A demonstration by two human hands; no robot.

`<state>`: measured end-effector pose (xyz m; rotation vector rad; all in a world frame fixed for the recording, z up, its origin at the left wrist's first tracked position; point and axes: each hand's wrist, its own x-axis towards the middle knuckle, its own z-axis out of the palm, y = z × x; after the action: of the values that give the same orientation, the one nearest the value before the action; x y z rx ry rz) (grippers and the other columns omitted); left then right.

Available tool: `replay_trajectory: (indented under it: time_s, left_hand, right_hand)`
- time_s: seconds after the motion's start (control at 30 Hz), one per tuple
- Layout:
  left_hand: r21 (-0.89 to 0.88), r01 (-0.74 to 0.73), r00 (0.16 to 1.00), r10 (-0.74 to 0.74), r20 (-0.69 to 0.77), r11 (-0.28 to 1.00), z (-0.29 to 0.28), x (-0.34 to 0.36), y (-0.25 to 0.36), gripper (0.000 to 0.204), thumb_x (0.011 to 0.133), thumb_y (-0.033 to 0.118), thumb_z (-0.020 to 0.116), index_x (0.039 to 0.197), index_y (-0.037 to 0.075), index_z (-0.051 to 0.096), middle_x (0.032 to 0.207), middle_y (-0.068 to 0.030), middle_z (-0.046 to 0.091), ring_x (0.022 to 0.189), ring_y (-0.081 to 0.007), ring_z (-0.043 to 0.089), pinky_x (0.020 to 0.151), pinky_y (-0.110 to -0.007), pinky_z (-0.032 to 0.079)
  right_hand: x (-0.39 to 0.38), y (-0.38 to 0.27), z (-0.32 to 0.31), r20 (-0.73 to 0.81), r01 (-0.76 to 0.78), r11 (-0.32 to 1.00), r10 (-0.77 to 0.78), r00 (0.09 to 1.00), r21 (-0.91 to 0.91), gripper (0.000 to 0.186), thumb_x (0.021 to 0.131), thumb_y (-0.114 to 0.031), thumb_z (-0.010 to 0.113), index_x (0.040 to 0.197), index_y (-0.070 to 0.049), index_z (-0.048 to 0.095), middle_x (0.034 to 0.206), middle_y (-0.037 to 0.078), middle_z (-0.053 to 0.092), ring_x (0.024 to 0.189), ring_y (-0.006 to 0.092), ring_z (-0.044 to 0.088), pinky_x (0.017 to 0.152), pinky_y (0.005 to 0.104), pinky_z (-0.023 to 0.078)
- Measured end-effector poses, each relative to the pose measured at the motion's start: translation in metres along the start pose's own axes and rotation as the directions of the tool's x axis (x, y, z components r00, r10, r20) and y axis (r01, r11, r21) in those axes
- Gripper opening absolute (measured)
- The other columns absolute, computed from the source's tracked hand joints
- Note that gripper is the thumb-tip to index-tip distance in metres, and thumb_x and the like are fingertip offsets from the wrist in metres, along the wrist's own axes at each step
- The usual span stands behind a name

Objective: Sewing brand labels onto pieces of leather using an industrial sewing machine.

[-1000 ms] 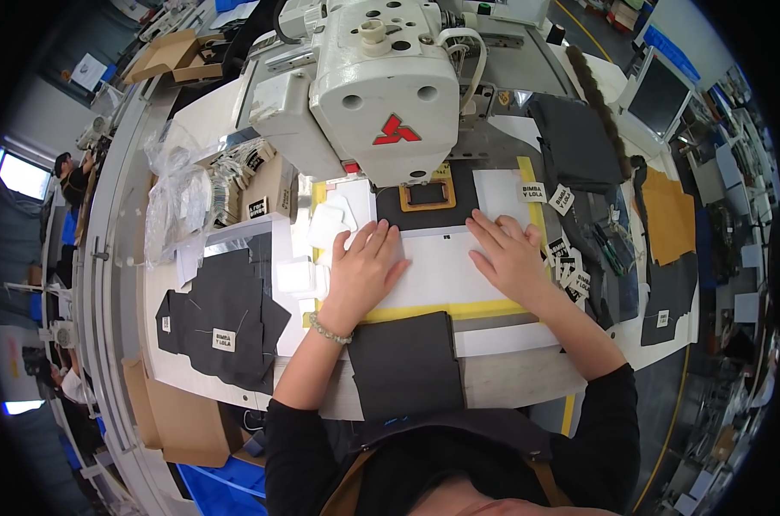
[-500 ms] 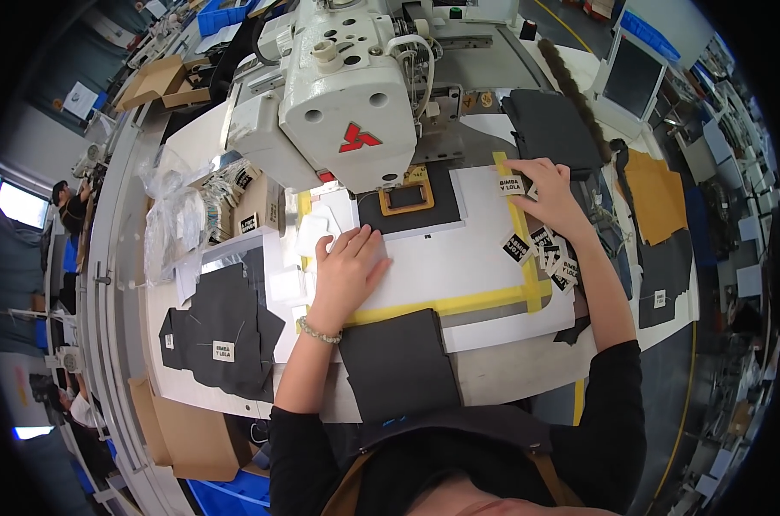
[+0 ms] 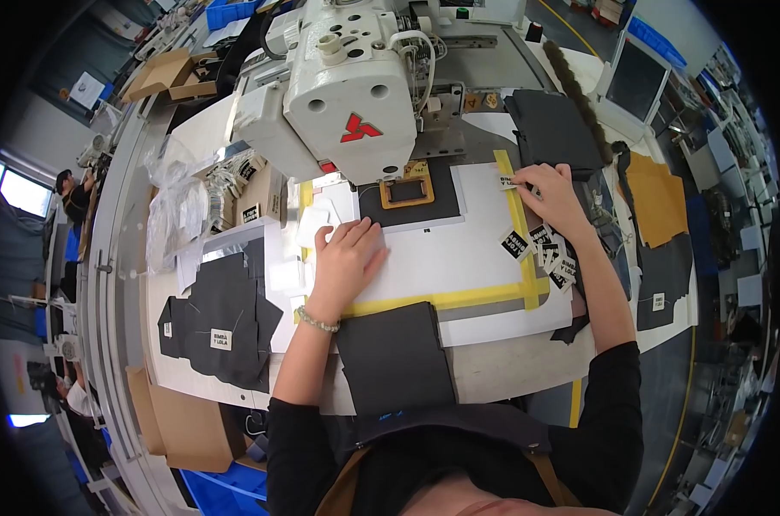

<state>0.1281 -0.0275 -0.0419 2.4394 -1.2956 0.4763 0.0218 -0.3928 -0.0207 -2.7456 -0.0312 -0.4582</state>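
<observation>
My left hand [image 3: 348, 256] lies on the white board [image 3: 441, 267] edged with yellow tape, fingers spread and resting left of the dark fabric [image 3: 446, 198]. An orange rectangular frame [image 3: 407, 203] sits on that fabric, under the white sewing machine head [image 3: 338, 95]. At the board's upper right, my right hand [image 3: 546, 193] pinches a small white label [image 3: 506, 182] over the yellow tape. A scattered pile of black-and-white labels [image 3: 560, 271] lies just below it. Small white cards [image 3: 312, 225] are beside my left hand.
Folded dark fabric [image 3: 553, 129] and a yellow piece [image 3: 654, 206] lie right, near a screen [image 3: 630, 86]. Cut dark pieces [image 3: 226, 318], plastic bags [image 3: 171, 224] and a box of labels [image 3: 265, 198] are left. More dark fabric [image 3: 397, 361] lies at the front edge. Co-workers [image 3: 72, 193] are far left.
My right hand has moved from beside the dark fabric to the upper right and closed on a label. My left hand stays on the board, slightly shifted.
</observation>
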Motion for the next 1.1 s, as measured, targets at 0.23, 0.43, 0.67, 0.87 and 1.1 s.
replay_trajectory:
  time_s: [0.23,0.43,0.67,0.87,1.1]
  left_hand:
    - [-0.069,0.015,0.989,-0.005,0.145,0.998,-0.017,0.005,-0.003,0.042,0.079,0.026,0.075,0.116,0.008,0.067,0.112,-0.0072,0.07,0.103,-0.0214,0.063,0.095,-0.038,0.037]
    - [-0.602,0.169,0.974,-0.038,0.224,0.78,-0.036,0.03,0.034,0.055,0.076,0.014,0.079,0.128,0.01,0.061,0.102,-0.007,0.071,0.077,-0.0172,0.067,0.072,-0.029,0.051]
    - [-0.728,0.431,0.903,-0.249,0.351,0.533,-0.023,0.048,0.021,0.022,0.083,0.004,0.07,0.105,0.003,0.069,0.078,-0.007,0.071,0.07,-0.0146,0.07,0.062,-0.025,0.054]
    - [-0.703,0.373,0.927,-0.267,0.263,0.606,-0.006,0.052,0.004,0.018,0.084,0.003,0.07,0.102,-0.001,0.069,0.082,-0.0082,0.072,0.075,-0.0154,0.07,0.066,-0.026,0.055]
    - [-0.559,0.237,0.971,-0.171,0.168,0.795,0.003,0.053,-0.001,0.017,0.08,0.004,0.071,0.097,-0.001,0.07,0.104,-0.0113,0.07,0.087,-0.0253,0.068,0.075,-0.033,0.055]
  right_hand:
    - [0.006,-0.055,0.003,-0.078,-0.146,0.947,0.176,0.981,0.287,0.012,0.087,-0.01,0.064,0.094,-0.002,0.067,0.081,0.008,0.068,0.066,0.0187,0.062,0.067,0.031,0.046]
    - [0.005,-0.126,0.024,0.192,-0.131,0.827,0.028,0.981,0.547,0.012,0.086,-0.01,0.065,0.092,0.001,0.066,0.077,0.011,0.068,0.068,0.0193,0.066,0.064,0.0292,0.05]
    - [0.035,-0.129,0.033,0.392,-0.365,0.448,0.035,0.92,0.817,0.012,0.085,-0.006,0.069,0.092,0.003,0.067,0.08,0.007,0.069,0.071,0.0123,0.066,0.065,0.0251,0.05]
    - [0.051,-0.109,0.059,0.372,-0.348,0.366,0.007,0.928,0.863,0.011,0.085,-0.002,0.068,0.094,0.005,0.068,0.083,0.008,0.069,0.075,0.0124,0.067,0.071,0.0255,0.053]
    - [0.069,-0.097,0.072,0.098,0.011,0.775,-0.094,0.991,0.632,0.01,0.084,0.0,0.066,0.093,0.002,0.069,0.096,0.009,0.071,0.084,0.0196,0.068,0.074,0.0295,0.053]
